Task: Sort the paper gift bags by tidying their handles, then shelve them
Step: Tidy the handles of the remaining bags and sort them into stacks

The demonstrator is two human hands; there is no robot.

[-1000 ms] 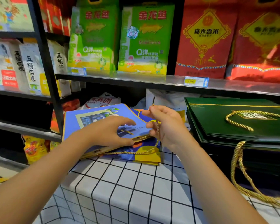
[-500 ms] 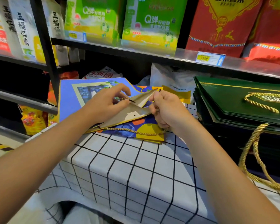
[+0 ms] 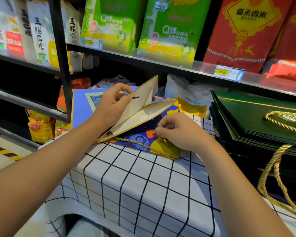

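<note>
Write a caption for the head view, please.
Left hand lifts open the blue paper gift bag; right hand pinches its gold rope handle.

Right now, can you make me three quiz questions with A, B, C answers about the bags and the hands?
1. Where is the stack of green bags?
A. right of the blue bag
B. on the floor
C. on the top shelf

2. What colour is the green bags' rope handle?
A. red
B. gold
C. white

3. How is the blue bag?
A. folded flat
B. torn apart
C. mouth held open

Answers: 1 A, it sits beyond the right hand. 2 B, the cord looks golden. 3 C, the left hand lifts one flap.
</note>
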